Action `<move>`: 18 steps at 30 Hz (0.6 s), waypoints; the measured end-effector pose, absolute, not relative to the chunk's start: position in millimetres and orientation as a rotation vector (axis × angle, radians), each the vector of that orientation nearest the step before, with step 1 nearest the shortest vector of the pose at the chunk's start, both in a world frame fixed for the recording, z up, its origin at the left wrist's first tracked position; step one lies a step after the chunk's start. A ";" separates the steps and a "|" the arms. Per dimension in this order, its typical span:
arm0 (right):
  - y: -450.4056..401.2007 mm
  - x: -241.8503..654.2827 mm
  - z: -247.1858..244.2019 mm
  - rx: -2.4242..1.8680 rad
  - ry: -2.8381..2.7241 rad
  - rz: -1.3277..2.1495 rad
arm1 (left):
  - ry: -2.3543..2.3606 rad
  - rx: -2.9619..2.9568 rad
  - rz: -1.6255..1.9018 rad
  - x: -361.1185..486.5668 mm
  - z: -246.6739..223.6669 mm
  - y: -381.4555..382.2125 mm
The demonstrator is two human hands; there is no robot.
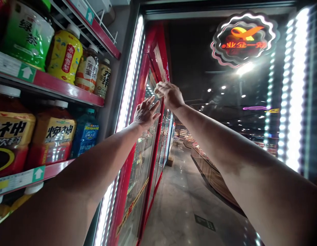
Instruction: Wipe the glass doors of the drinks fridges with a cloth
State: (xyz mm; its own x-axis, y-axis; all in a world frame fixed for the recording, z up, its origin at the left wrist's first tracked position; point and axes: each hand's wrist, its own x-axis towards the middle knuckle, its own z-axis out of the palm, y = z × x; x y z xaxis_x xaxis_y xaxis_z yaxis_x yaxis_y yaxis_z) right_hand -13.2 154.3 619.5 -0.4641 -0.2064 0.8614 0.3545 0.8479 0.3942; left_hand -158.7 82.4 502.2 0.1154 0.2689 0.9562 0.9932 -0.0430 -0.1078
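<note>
Both my arms reach forward and up toward the glass (212, 143) of a cooler door. My right hand (172, 95) is closed around a small pale cloth (159, 91), which is mostly covered by the fingers. Lower and to the left, my left hand (146, 113) has its fingers stretched out and spread, with nothing in it. It is near the left upright with its bright LED strip (129, 75). Whether either hand touches the glass I cannot tell. An illuminated sign (245, 39) with mirrored lettering is at the top right.
Shelves at the left hold several drinks, including a green tea bottle (27, 37), a yellow bottle (64, 54) and a blue bottle (86, 131). Beyond the glass are a red-framed cooler (153, 136), a shiny floor (179, 205) and a curved display counter (212, 171).
</note>
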 end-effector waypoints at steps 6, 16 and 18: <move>152.9 -24.0 630.9 -0.030 -1.954 -0.609 | -1.258 -1.406 -1.089 -160.9 492.1 97.9; 129.1 -64.1 622.4 0.029 -2.161 -0.667 | -1.296 -1.220 -1.364 -159.5 484.9 99.0; 129.5 -63.7 630.5 0.006 -2.097 -0.622 | -1.304 -1.240 -1.357 -159.5 485.4 97.9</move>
